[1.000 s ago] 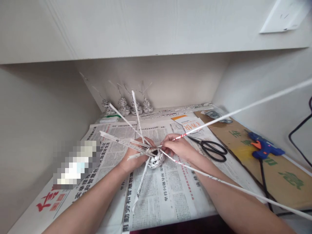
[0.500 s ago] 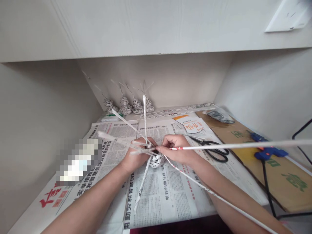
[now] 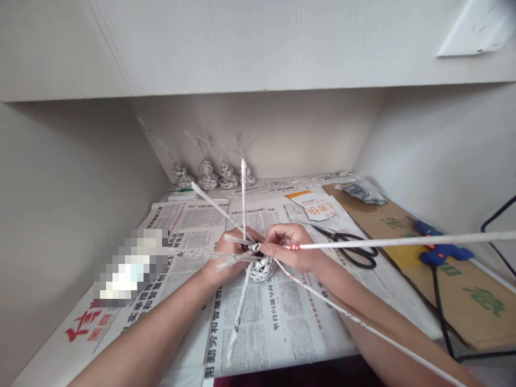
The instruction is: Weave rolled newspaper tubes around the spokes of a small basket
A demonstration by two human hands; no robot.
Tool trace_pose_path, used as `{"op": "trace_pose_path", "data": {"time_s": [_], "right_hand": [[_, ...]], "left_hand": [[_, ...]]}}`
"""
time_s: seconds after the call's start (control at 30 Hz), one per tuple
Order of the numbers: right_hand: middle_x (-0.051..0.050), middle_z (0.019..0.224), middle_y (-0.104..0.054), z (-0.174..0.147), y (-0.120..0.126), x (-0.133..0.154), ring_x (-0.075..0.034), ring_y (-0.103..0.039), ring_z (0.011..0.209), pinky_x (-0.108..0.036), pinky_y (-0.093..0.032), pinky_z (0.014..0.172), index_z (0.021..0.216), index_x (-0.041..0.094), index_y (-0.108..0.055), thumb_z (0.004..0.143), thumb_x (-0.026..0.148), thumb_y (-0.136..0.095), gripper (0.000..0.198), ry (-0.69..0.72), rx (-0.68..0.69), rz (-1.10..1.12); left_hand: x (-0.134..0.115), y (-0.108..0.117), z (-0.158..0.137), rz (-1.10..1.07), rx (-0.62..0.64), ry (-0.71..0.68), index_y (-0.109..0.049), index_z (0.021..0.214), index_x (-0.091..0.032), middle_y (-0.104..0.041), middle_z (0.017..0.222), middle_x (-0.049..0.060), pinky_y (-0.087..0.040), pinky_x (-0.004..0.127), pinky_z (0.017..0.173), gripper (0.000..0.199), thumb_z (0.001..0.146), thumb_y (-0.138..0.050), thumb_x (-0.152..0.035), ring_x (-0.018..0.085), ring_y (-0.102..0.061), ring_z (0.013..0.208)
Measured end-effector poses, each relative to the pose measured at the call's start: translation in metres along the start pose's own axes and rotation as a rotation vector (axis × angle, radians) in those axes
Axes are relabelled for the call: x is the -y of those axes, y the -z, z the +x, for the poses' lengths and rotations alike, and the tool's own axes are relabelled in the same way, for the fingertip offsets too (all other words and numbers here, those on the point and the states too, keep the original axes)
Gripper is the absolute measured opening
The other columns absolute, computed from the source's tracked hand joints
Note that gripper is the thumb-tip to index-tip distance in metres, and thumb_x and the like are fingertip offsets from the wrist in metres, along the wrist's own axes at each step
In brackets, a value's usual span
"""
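A small black-and-white woven paper piece (image 3: pixel 261 270) is between my hands, above the newspaper. Rolled paper strips fan out from its top, one upright strip (image 3: pixel 243 199) among them. My left hand (image 3: pixel 234 251) is closed around the far left side of the piece, its fingertips hidden behind the strips. Thumb and forefinger of my right hand (image 3: pixel 292 244) pinch a paper strip at the rim. From there a long white strip (image 3: pixel 387 242) runs off to the right edge. Another strip (image 3: pixel 338 310) slants down over my right forearm.
Newspaper sheets (image 3: pixel 298 344) cover the table. Black-handled scissors (image 3: pixel 357 250), cardboard (image 3: pixel 475 306) and a blue glue gun (image 3: pixel 441 247) lie to the right. Several woven gourd shapes (image 3: pixel 207 176) and paper rods (image 3: pixel 290 185) are at the back wall, beneath an overhanging panel (image 3: pixel 258 48).
The woven piece has turned slightly in my hands. The left-hand strip has swung lower, and the upright strip has shifted a little right. My right hand still pinches at the rim.
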State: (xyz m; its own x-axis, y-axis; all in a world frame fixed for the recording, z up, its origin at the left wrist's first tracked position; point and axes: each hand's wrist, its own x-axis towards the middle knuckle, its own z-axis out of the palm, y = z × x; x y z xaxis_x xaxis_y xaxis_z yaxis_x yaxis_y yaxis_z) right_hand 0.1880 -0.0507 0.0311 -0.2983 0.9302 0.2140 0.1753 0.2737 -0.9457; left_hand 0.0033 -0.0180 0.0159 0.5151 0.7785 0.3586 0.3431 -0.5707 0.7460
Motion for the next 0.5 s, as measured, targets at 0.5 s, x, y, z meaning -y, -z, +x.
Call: {"op": "trace_pose_path", "data": {"time_s": [0.5], "right_hand": [[-0.004,0.094,-0.069,0.013,0.017,-0.024,-0.013,-0.063,0.072,-0.02,-0.047,0.053,0.112,0.022,-0.064,0.076,0.032,-0.072,0.038,-0.119,0.002,0.045]], "left_hand": [[0.004,0.012,0.008,0.282,-0.22,0.384,-0.072,0.072,-0.013,-0.074,0.072,0.004,-0.046,0.024,0.063,0.016,0.072,-0.061,-0.024,0.02,-0.067,0.07]]}}
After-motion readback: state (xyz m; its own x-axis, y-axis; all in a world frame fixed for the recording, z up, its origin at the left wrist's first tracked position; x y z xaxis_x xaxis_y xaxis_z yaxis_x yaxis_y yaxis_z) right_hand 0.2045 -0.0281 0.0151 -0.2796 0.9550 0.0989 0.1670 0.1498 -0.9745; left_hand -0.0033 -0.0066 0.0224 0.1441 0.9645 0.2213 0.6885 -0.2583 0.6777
